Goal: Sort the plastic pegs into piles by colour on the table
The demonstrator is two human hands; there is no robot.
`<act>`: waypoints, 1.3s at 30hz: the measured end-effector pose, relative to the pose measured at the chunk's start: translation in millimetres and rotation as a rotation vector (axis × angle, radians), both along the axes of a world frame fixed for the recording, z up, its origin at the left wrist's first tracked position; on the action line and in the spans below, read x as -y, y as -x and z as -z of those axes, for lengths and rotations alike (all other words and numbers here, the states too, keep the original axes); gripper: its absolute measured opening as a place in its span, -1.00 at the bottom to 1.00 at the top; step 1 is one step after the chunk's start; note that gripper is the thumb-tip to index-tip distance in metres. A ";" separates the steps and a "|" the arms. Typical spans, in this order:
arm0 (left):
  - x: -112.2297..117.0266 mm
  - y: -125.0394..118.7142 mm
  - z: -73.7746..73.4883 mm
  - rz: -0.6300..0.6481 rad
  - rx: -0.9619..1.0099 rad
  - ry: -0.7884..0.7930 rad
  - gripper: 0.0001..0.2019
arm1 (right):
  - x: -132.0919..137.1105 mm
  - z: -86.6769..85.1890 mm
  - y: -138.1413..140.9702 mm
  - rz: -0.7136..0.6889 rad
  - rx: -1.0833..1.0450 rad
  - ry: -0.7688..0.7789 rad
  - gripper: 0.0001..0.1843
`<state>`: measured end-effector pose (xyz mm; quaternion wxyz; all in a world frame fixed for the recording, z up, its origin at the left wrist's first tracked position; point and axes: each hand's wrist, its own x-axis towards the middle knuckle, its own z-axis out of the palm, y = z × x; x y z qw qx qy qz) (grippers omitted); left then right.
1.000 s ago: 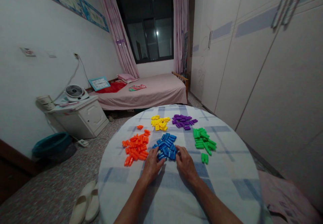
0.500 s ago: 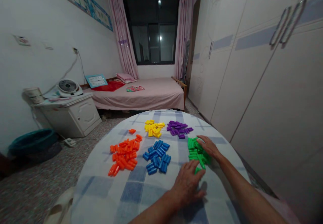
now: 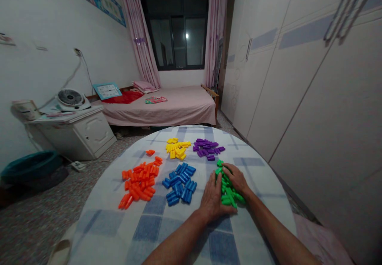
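Observation:
A round table with a blue-checked white cloth carries small plastic pieces sorted by colour. Both my hands press in on the green pile at the right. My left hand lies flat along its near-left side, fingers stretched out. My right hand cups its far-right side, fingers curved over the pieces. Left of them lie a blue pile and a larger orange pile. A yellow pile and a purple pile lie further back.
One stray orange piece lies behind the orange pile. A white wardrobe runs close along the right. A bed stands behind the table, a white cabinet with a fan at the left, a teal basin on the floor.
Both hands left the blue pile and went right to the green one. They have since closed in from both sides, pushing the spread green pieces into a tighter heap.

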<state>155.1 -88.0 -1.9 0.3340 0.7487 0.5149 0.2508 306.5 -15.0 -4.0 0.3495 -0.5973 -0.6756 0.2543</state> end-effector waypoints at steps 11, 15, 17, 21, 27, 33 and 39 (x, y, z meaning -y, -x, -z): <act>45.6 58.2 -5.0 0.087 -0.014 -0.072 0.18 | 66.4 13.5 57.3 0.161 0.036 -0.088 -0.45; 60.0 57.7 -11.5 0.079 -0.098 -0.163 0.00 | 33.5 10.1 40.0 0.230 0.107 -0.113 -0.47; 63.1 48.2 -15.0 0.128 -0.125 -0.229 -0.07 | 10.3 7.4 24.5 0.192 0.183 -0.104 -0.54; 61.1 21.0 -15.8 0.141 -0.137 -0.299 -0.06 | -17.9 5.9 4.3 -0.077 0.279 -0.151 -0.60; 55.9 4.4 -7.6 0.052 -0.196 -0.300 -0.20 | -12.9 6.2 16.4 -0.098 0.168 -0.053 -0.49; 60.6 17.8 -7.5 0.111 -0.291 -0.422 -0.52 | -9.2 -1.9 38.3 -0.278 -0.033 0.017 -0.45; 60.9 19.8 -2.9 0.132 -0.276 -0.496 -0.63 | 11.2 -10.3 42.3 -0.436 -0.083 0.063 -0.52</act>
